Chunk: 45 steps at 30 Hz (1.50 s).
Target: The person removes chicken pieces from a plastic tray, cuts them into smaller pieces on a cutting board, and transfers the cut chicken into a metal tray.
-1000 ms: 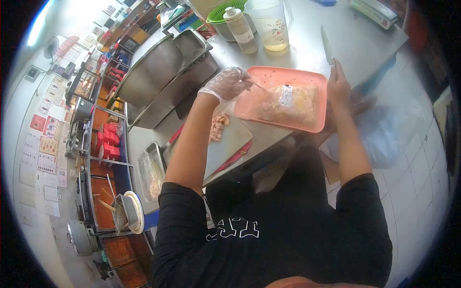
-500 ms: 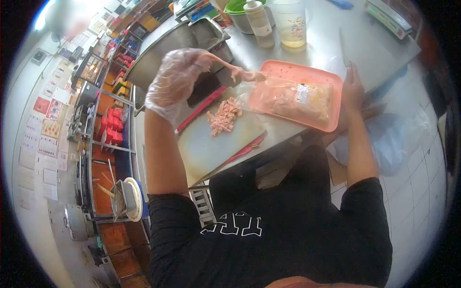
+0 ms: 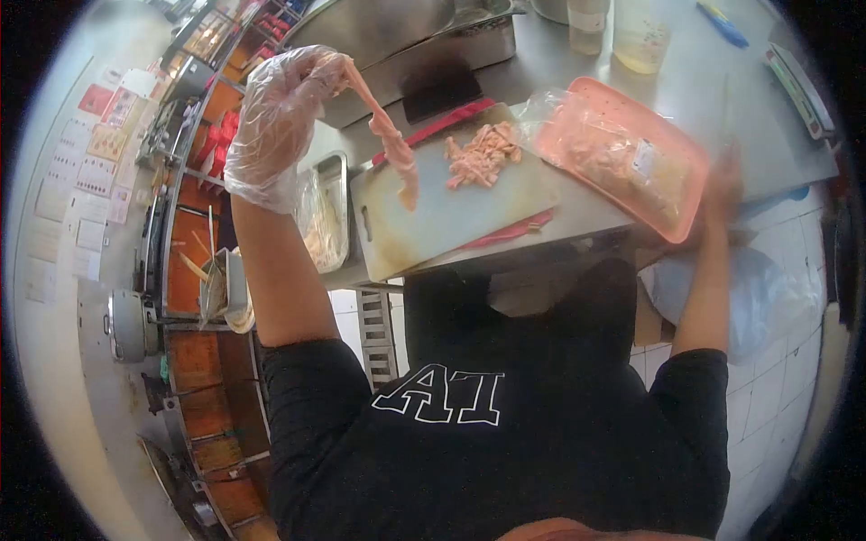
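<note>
My left hand, in a clear plastic glove, is raised over the left end of the cutting board and pinches a long pale pink strip of raw meat that hangs down. Beneath it lies the white cutting board, with a pile of cut raw meat pieces on its far right part. My right hand, bare and blurred, is beside the right end of a pink tray. A thin blade, apparently a knife, points up from that hand. On the tray sits a labelled plastic bag of raw meat.
Left of the board is a metal tray with plastic-covered contents. Large metal pans stand behind. A bottle, a pitcher, a blue object and a scale are at the back. A blue plastic bag hangs at right.
My left hand has moved left, away from the pink tray, carrying the meat strip, which now hangs over the board. My right hand stays by the tray. The camera view has shifted.
</note>
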### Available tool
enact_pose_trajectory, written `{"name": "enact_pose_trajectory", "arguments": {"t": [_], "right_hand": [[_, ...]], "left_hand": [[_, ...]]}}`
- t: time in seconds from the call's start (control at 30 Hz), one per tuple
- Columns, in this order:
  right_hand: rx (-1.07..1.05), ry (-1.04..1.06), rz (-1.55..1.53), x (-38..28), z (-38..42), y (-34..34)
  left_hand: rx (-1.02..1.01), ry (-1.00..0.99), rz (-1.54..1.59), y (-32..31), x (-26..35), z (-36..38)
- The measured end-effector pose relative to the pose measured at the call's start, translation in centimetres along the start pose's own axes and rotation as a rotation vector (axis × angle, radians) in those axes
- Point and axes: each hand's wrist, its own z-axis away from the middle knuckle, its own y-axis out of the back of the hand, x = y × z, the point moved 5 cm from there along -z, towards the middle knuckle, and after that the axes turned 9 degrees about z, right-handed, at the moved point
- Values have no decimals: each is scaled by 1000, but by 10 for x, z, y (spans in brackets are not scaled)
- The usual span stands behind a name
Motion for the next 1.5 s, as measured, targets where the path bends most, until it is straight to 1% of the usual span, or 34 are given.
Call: {"name": "enact_pose_trajectory", "arguments": {"t": [0.07, 0.1, 0.13, 0.17, 0.2, 0.23, 0.3, 0.33, 0.4, 0.43, 0.5, 0.53, 0.57, 0.6, 0.63, 0.7, 0.73, 0.8, 0.83, 0.9, 0.93, 1.0, 1.03, 1.1, 1.13, 1.2, 1.23, 1.3, 1.33, 1.37, 1.4, 1.43, 1.47, 1.5], "right_hand": [[-2, -16, 37, -1, 0, 3], [-5, -10, 39, -3, 0, 5], [-34, -40, 66, -2, 1, 5], [-61, -69, 92, -1, 1, 5], [-62, -64, 92, 0, 0, 4], [-43, -33, 79, 2, 0, 1], [-27, 3, 69, 7, -1, -2], [3, 48, 62, 6, -1, -1], [30, 103, 52, 6, -1, -4], [29, 99, 48, 8, -2, -5], [30, 103, 42, 4, 0, -3], [14, 59, 69, 1, 2, -1], [0, 14, 97, -1, 2, 1], [9, 18, 97, 1, 0, 0], [-3, 15, 71, 3, 0, -3], [-9, 7, 52, 7, -3, -2], [-20, -13, 76, 3, -1, 0], [-33, -34, 100, 4, -1, 0], [-27, -25, 101, 6, -2, -2], [-25, -21, 98, 8, -1, -5], [-25, -29, 86, 4, 0, -2], [-30, -44, 75, 0, 3, 3], [-23, -23, 65, -4, 4, 6], [-17, -5, 53, -4, 5, 6], [1, 16, 44, -4, 4, 5], [20, 32, 36, -3, 3, 5], [-13, -2, 20, -1, 2, 4], [-47, -40, 8, 7, -2, 0], [-13, 30, 0, 13, -7, -3], [21, 102, -8, 19, -10, -5], [21, 103, -6, 19, -10, 0], [-18, 32, -50, 17, -9, 7], [-57, -39, -95, 14, -8, 14], [-56, -36, -96, 1, -4, 26]], "left_hand": [[21, 178, 62, 7, -2, 15], [-61, 158, -49, 14, -11, 21], [-58, 162, -47, 9, -24, 34], [-51, 81, -160, 0, -35, 52], [-44, 1, -274, -7, -38, 64], [-40, 3, -272, -12, -33, 72], [-415, 446, -662, -36, -49, 93], [-414, 452, -658, -43, -63, 101], [-245, 148, -418, -67, -97, 120], [-238, 153, -418, -82, -114, 125], [-335, 79, -457, -127, -127, 127], [-326, 80, -456, -137, -111, 121], [-372, 258, -517, -143, -94, 113], [-419, 435, -573, -144, -88, 110], [-415, 429, -569, -149, -98, 112], [-298, 385, -537, -154, -128, 120], [-300, 381, -533, -152, -132, 120], [-351, 270, -591, -147, -133, 119], [-352, 270, -592, -142, -133, 119], [-313, 374, -131, -133, -135, 119], [-319, 376, -136, -133, -146, 123], [-69, 349, 473, -129, -159, 127], [-74, 351, 470, -125, -162, 128], [67, 670, 1017, -121, -170, 134], [64, 670, 1015, -119, -164, 132], [187, 730, 906, -112, -158, 133], [182, 731, 905, -113, -159, 134], [136, 747, 1309, -122, -160, 138], [132, 749, 1309, -122, -149, 137], [127, 747, 1188, -122, -139, 139], [125, 743, 1068, -121, -132, 140], [125, 743, 1070, -122, -136, 142], [73, 800, 1142, -126, -144, 145], [23, 855, 1213, -132, -154, 150]]}}
